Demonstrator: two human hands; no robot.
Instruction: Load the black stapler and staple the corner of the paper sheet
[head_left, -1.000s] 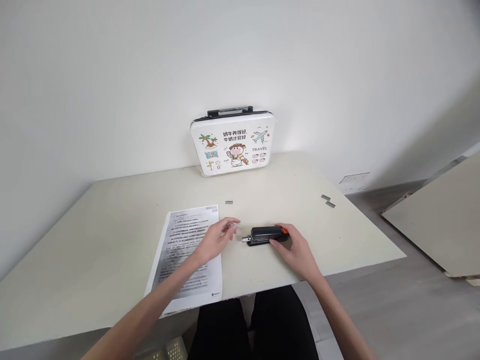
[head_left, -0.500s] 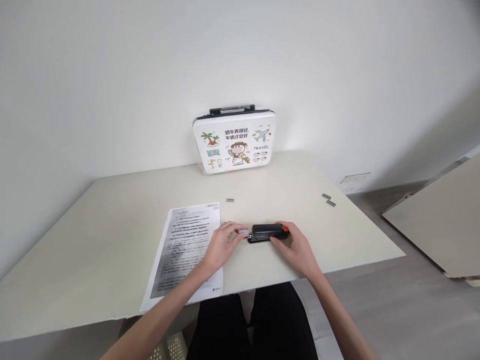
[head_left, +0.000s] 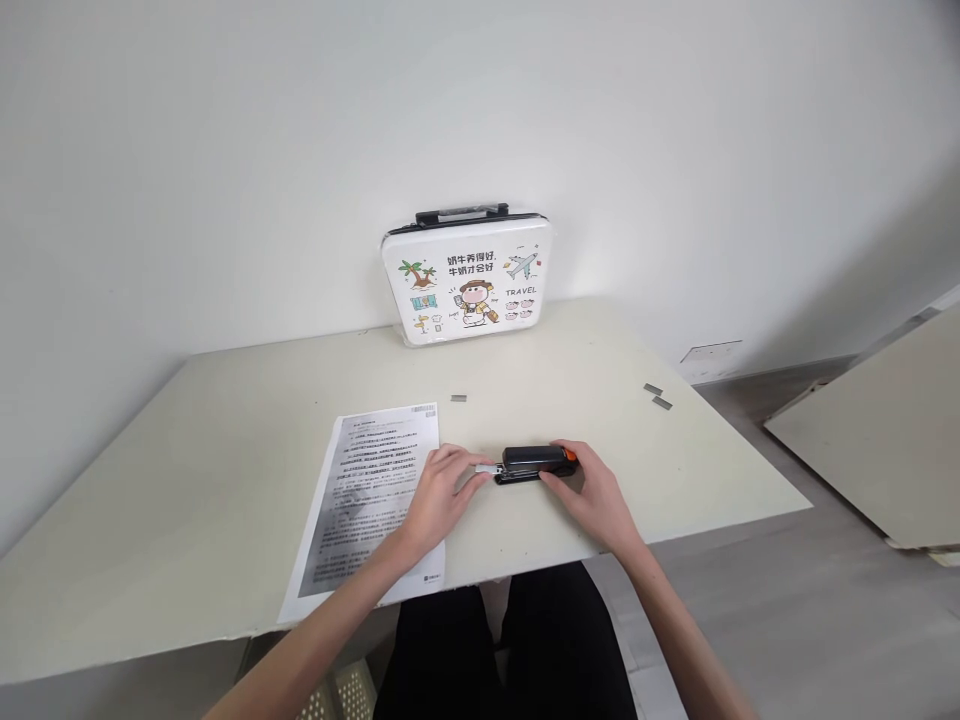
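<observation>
A black stapler (head_left: 534, 459) with an orange part at its right end lies on the table near the front edge. My right hand (head_left: 596, 497) is closed around that right end, thumb on the near side. At the stapler's left end, my left hand (head_left: 441, 492) pinches a small silver strip of staples (head_left: 486, 468) between thumb and fingertips. The strip points at the stapler's left end; whether it sits inside the stapler I cannot tell. Beneath my left hand and forearm lies a printed sheet of paper (head_left: 360, 500), partly covered by them.
One loose staple strip (head_left: 458, 398) lies beyond the stapler, and two more staple strips (head_left: 657, 396) lie toward the table's right edge. A white cartoon-printed case (head_left: 469, 280) with a black handle leans against the wall (head_left: 225, 150) at the back of the table (head_left: 187, 480).
More of the silver strip shows between my left fingertips and the stapler. Both hands keep nearly the same place, and the whole view has shifted slightly.
</observation>
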